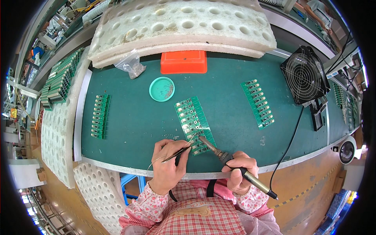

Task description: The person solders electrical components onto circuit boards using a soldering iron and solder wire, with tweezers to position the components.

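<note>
A green circuit board panel with rows of small white and black parts lies in front of me on the green mat. My right hand is closed around a soldering iron, its tip slanting left down to the lower part of the panel. My left hand pinches thin solder wire, whose end reaches near the iron's tip. Dark tweezers also rest in the left hand's grip. Exactly where tip and wire meet the board is too small to tell.
Similar panels lie left and right. Beyond are a teal dish of small parts, a red tray, a plastic bag and white foam. A black fan stands right; the iron's cord crosses the edge.
</note>
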Tool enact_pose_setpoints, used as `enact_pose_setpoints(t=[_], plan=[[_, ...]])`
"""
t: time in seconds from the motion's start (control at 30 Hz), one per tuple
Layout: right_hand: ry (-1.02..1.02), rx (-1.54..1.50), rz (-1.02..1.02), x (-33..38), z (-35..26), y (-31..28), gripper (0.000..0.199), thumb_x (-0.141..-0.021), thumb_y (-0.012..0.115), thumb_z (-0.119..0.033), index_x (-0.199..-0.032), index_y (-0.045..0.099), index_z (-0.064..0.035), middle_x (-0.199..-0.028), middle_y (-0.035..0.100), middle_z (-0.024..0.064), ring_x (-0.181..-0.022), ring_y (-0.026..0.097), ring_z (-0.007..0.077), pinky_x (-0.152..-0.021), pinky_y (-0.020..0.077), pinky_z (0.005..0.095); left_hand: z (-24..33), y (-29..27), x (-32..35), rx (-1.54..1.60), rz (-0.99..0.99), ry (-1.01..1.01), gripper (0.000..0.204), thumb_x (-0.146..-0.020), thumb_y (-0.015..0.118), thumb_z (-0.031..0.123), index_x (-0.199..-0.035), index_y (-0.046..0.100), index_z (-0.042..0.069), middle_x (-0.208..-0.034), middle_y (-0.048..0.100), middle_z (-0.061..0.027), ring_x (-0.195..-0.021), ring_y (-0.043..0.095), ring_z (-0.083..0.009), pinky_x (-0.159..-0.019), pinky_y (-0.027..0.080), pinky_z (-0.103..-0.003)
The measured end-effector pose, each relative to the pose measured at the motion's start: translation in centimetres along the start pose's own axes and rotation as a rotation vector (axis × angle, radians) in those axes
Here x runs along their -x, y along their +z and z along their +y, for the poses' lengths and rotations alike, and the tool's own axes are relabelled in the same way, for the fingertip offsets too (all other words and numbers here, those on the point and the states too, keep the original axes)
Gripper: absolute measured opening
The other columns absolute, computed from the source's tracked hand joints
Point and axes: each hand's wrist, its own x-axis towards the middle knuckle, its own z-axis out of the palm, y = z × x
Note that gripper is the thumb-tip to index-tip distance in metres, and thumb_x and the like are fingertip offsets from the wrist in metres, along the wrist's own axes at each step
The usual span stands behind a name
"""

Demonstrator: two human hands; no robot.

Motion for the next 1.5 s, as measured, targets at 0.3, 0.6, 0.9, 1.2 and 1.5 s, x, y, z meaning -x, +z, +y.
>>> enact_pose_setpoints(t=[0.3,0.6,0.9,1.2,1.5], plan=[[-0.021,0.007,-0.008,-0.1,-0.1,0.0,0.019,-0.096,0.064,-0.019,-0.095,0.063,0.0002,-0.061,0.062,0.004,-0.051,0.059,0.0171,-0.048,0.0475,0.0297,0.0,0.0,0.0,0.008,-0.002,0.001,0.02,-0.077,0.075,-0.003,-0.094,0.072,0.006,-0.095,0.072,-0.0062,-0.089,0.063,-0.0294,-0.08,0.052,-0.039],[0.062,0.014,-0.027,0.1,-0.5,-0.4,0.014,-0.093,0.064,-0.015,-0.092,0.064,-0.001,-0.06,0.061,0.0047,-0.048,0.056,0.0165,-0.047,0.0453,0.0296,0.1,0.0,-0.1,0.005,0.0,-0.005,0.019,-0.078,0.075,-0.003,-0.095,0.072,0.006,-0.094,0.072,-0.0061,-0.088,0.063,-0.0291,-0.081,0.051,-0.039],[0.176,0.167,-0.088,-0.3,-0.6,0.0,0.004,-0.086,0.064,-0.006,-0.087,0.064,-0.0027,-0.062,0.062,0.0051,-0.046,0.053,0.0171,-0.046,0.0433,0.0305,0.1,0.0,-0.2,0.009,0.003,0.012,0.019,-0.078,0.075,-0.003,-0.094,0.071,0.006,-0.094,0.072,-0.0055,-0.087,0.064,-0.0282,-0.083,0.051,-0.039],[0.231,0.216,-0.168,-0.9,-1.0,0.2,0.005,-0.087,0.065,-0.007,-0.089,0.065,-0.0028,-0.064,0.064,0.0069,-0.048,0.058,0.0192,-0.047,0.046,0.0311,0.0,-0.2,-0.2,0.023,-0.004,0.028,0.018,-0.078,0.075,-0.003,-0.094,0.071,0.004,-0.093,0.072,-0.0068,-0.083,0.067,-0.026,-0.087,0.05,-0.041],[-0.013,0.283,-0.26,-1.7,-1.1,0.9,0.009,-0.087,0.067,-0.013,-0.085,0.064,-0.0046,-0.062,0.062,0.0039,-0.045,0.053,0.0188,-0.045,0.0423,0.0317,0.0,-0.1,-0.3,0.032,-0.002,0.046,0.02,-0.078,0.076,-0.003,-0.095,0.07,0.005,-0.092,0.073,-0.0065,-0.081,0.068,-0.0236,-0.088,0.05,-0.041]])
